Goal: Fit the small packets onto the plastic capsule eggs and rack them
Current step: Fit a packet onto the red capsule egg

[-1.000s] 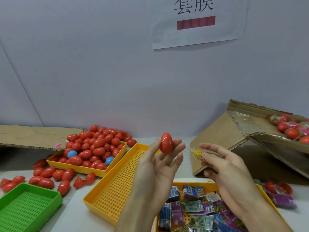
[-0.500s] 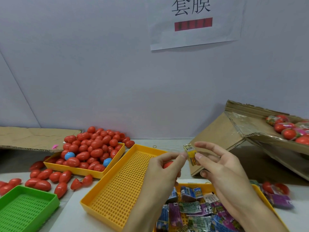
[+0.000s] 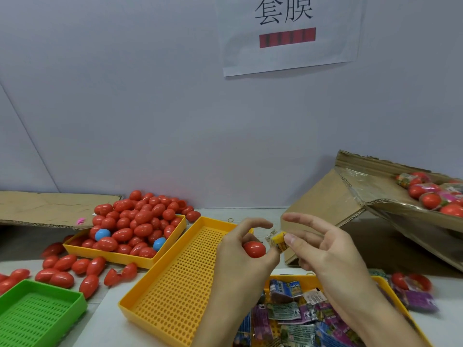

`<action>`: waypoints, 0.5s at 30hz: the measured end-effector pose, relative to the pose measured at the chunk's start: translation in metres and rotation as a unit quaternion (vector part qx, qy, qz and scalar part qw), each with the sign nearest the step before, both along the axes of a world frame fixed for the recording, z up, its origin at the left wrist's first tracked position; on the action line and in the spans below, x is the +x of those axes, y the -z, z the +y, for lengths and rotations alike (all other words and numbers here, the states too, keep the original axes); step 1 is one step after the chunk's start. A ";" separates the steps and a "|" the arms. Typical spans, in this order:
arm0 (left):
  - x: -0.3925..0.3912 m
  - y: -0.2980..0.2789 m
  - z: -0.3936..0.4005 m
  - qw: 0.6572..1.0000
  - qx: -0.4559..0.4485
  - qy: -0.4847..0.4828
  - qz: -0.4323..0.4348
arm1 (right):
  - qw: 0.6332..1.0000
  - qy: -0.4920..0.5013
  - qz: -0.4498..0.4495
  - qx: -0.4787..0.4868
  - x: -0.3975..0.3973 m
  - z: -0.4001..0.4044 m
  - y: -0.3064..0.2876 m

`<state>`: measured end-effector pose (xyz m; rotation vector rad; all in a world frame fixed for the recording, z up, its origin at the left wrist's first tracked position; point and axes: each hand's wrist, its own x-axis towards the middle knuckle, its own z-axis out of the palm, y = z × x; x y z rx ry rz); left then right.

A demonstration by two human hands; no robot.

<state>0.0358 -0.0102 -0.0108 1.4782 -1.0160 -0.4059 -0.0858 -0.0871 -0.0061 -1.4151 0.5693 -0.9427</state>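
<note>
My left hand (image 3: 244, 256) holds a red capsule egg (image 3: 254, 249) in its palm, fingers curled over it. My right hand (image 3: 323, 249) pinches a small yellow packet (image 3: 278, 241) between thumb and fingers, right beside the egg. Both hands hover above an empty perforated yellow tray (image 3: 175, 284). A yellow tray of loose packets (image 3: 300, 311) lies under my wrists. A heap of red eggs with two blue ones fills another yellow tray (image 3: 130, 257) at the left.
Loose red eggs (image 3: 62, 269) are scattered on the table near a green perforated tray (image 3: 37, 314). A tilted cardboard box (image 3: 375, 209) at the right holds wrapped eggs (image 3: 431, 196). Flat cardboard (image 3: 45, 209) lies at the back left. A paper sign (image 3: 288, 31) hangs on the wall.
The egg has dropped from my left fingertips into the palm. My right hand brought the yellow packet up, both hands met at it, and now the packet sits beside the egg.
</note>
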 end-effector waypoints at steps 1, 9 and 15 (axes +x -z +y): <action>0.000 0.000 0.000 1.000 -0.001 0.003 -0.012 | 1.000 0.004 0.013 -0.015 0.000 0.001 0.000; -0.001 0.002 0.000 0.998 -0.008 0.002 -0.061 | 0.997 0.019 0.046 -0.057 -0.003 0.000 -0.002; 0.000 0.002 -0.001 0.996 -0.028 -0.033 -0.074 | 0.996 0.003 0.061 -0.066 -0.004 0.000 -0.003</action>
